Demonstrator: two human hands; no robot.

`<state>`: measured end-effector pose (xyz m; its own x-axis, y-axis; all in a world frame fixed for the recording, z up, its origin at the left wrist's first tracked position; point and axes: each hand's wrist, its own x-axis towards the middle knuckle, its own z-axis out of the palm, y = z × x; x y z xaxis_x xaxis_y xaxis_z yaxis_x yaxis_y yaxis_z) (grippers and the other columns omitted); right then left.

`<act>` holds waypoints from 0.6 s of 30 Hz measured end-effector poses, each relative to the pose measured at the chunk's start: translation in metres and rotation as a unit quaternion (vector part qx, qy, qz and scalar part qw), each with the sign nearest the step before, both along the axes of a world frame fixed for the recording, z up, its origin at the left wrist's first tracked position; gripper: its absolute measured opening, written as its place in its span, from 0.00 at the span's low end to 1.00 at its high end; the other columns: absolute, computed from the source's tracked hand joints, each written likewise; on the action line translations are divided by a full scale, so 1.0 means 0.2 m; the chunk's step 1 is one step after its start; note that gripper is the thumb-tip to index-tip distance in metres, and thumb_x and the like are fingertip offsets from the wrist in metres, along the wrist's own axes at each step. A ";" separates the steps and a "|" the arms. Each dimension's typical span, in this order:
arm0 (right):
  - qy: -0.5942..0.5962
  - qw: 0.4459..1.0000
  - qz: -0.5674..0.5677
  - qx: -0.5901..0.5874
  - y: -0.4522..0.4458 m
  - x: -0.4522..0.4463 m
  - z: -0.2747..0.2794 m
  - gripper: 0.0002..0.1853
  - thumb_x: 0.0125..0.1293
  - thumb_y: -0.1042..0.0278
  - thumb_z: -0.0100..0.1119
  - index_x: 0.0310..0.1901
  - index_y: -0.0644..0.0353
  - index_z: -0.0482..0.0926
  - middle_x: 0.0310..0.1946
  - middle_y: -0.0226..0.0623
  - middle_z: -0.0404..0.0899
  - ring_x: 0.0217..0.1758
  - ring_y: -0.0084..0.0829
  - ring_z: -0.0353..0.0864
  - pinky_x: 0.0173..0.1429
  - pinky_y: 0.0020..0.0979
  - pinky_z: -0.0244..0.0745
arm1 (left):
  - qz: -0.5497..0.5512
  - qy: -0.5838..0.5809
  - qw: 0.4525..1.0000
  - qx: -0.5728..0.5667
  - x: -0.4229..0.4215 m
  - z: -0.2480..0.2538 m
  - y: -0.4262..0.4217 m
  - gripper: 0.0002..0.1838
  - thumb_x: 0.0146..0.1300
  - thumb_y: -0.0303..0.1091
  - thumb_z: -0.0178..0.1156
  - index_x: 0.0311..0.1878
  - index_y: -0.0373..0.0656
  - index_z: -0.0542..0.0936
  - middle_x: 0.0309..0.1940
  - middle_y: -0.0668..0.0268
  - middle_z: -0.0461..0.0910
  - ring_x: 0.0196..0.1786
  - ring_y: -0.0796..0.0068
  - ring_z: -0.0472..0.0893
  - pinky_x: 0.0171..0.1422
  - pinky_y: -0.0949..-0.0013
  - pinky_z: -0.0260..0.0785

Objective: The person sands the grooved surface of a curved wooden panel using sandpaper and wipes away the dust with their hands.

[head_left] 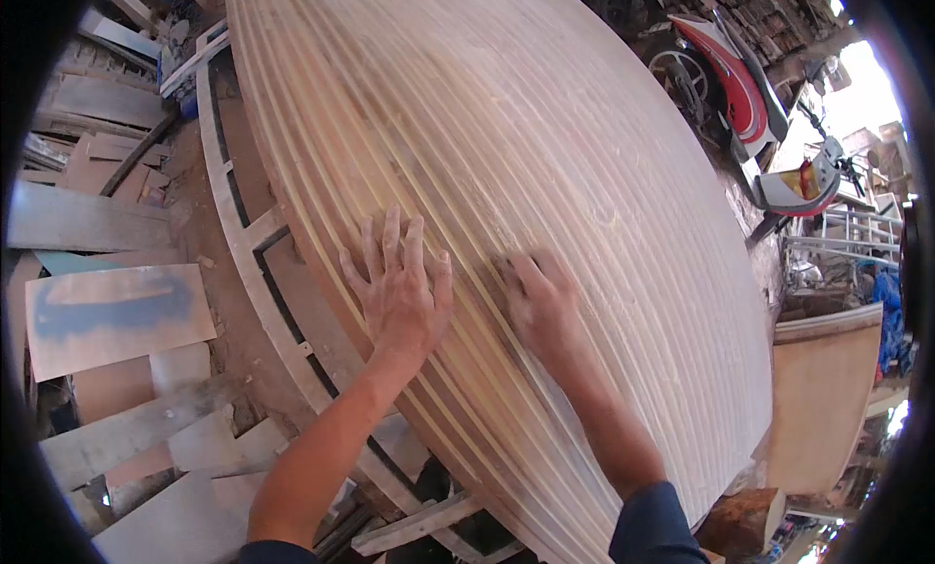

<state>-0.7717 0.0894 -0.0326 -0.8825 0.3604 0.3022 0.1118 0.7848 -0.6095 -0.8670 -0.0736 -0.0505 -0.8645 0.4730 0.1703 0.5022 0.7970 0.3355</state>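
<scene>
A large, curved wooden panel (623,213) with long parallel ridges fills the middle of the view. Pale dust coats much of it, while the strip along its left side shows browner wood and yellowish lines. My left hand (399,296) lies flat on this browner part, fingers spread and holding nothing. To its right, my right hand (541,296) presses against the ridges with curled fingers. Something small and dark shows at its fingertips, but I cannot make out what it is. This hand is slightly blurred.
A curved frame (263,228) runs beneath the panel's left edge. Boards and offcuts (117,316) lie piled on the floor at left. A red and white motorbike (730,87) stands at upper right. A brown panel (818,398) and a cut log (745,520) sit at lower right.
</scene>
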 end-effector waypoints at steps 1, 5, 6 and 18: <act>0.015 1.000 0.001 0.012 0.00 -0.14 -0.04 0.08 0.70 0.74 0.62 0.47 0.66 0.84 0.39 0.52 0.80 0.44 0.57 0.82 0.51 0.50 0.76 | -0.001 0.002 1.000 -0.004 0.00 0.00 0.00 0.30 0.81 0.52 0.46 0.77 0.45 0.67 0.81 0.56 0.59 0.86 0.49 0.48 0.88 0.35 0.30; 0.074 0.997 -0.005 0.012 0.03 -0.62 -0.11 0.07 0.70 0.73 0.61 0.45 0.67 0.82 0.42 0.55 0.81 0.44 0.59 0.81 0.50 0.52 0.76 | 0.003 -0.010 1.000 -0.030 0.01 -0.01 0.00 0.30 0.81 0.52 0.44 0.78 0.45 0.67 0.82 0.57 0.57 0.87 0.50 0.47 0.88 0.35 0.29; 0.057 0.998 0.004 0.018 0.04 -0.59 -0.11 0.07 0.70 0.73 0.62 0.45 0.67 0.82 0.42 0.55 0.81 0.44 0.59 0.81 0.50 0.51 0.76 | 0.008 -0.013 0.999 -0.039 0.01 0.00 0.00 0.30 0.82 0.53 0.44 0.78 0.45 0.67 0.82 0.57 0.57 0.87 0.50 0.46 0.87 0.35 0.29; -0.009 0.998 0.015 0.055 0.10 -0.61 -0.10 0.11 0.72 0.63 0.62 0.46 0.64 0.82 0.41 0.52 0.82 0.47 0.55 0.82 0.56 0.54 0.75 | 0.006 -0.018 0.999 -0.038 0.00 0.03 0.00 0.32 0.82 0.54 0.44 0.79 0.45 0.64 0.83 0.57 0.55 0.86 0.47 0.48 0.87 0.32 0.31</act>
